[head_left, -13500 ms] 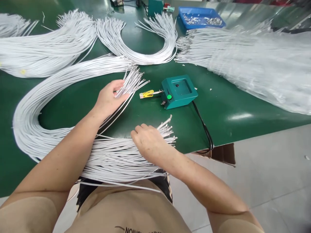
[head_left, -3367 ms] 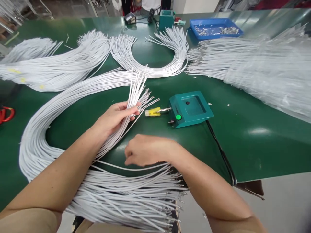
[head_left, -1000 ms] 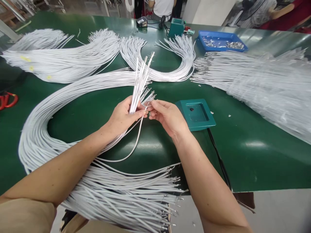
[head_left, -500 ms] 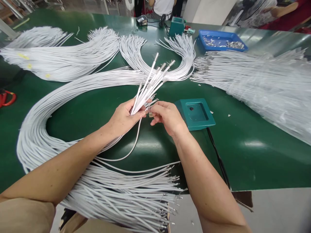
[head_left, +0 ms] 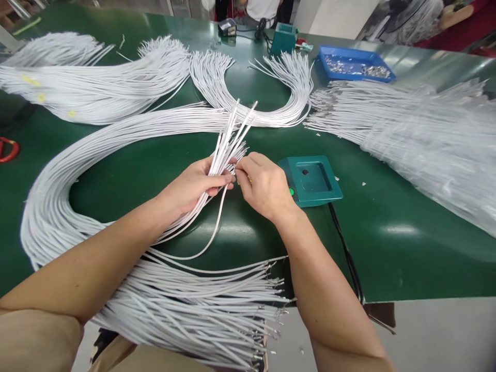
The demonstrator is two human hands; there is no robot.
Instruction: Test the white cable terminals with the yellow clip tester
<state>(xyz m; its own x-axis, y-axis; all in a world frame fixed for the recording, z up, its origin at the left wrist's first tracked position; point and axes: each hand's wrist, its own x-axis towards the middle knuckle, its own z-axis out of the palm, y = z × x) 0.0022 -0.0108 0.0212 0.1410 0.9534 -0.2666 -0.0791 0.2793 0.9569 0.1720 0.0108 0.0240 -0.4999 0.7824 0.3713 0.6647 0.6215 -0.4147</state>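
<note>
My left hand (head_left: 197,183) is closed around a bundle of white wires (head_left: 228,139), thumb across the front, with the wire tips fanning upward. One wire (head_left: 219,219) hangs apart from the bundle in a loose curve below the thumb. Just right of the bundle, my right hand (head_left: 263,183) is closed in a pinch close to the left fingertips. What lies between its fingers is hidden; a small yellowish spot shows beside them. Under my left forearm, many more white wires (head_left: 201,299) spread toward the table's front edge, their ends bare or metal-tipped.
Right of my hands sits a green device (head_left: 333,188) with a recessed top and black cable (head_left: 349,258). Farther back are a blue tray (head_left: 356,77) of small metal parts, another green device (head_left: 284,39) and wire bundles (head_left: 406,124). Red-handled tool (head_left: 10,150) lies left. People are beyond the table.
My right hand has turned, its back now facing up and its fingers curled in more. The bundle's tips have dropped and moved slightly left. The view has shifted a little.
</note>
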